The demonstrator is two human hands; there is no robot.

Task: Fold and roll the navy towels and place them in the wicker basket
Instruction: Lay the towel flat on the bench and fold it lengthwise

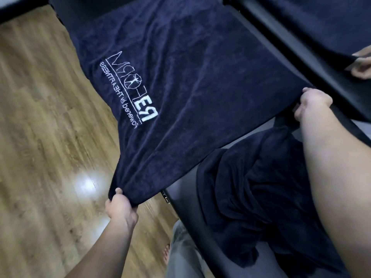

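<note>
A navy towel (180, 67) with white mirrored lettering is stretched out in the air across the middle of the view. My left hand (120, 205) grips its near left corner, low over the wooden floor. My right hand (313, 101) grips its near right corner above the black bench. A second navy towel (261, 193) lies crumpled on the bench below my right forearm. No wicker basket is in view.
A black padded bench (180, 189) with a dark frame rail (281, 37) runs diagonally at the right. Another person's hand (361, 65) holds dark cloth at the right edge. Wooden floor (40, 117) fills the left. A bare foot (166, 255) shows at the bottom.
</note>
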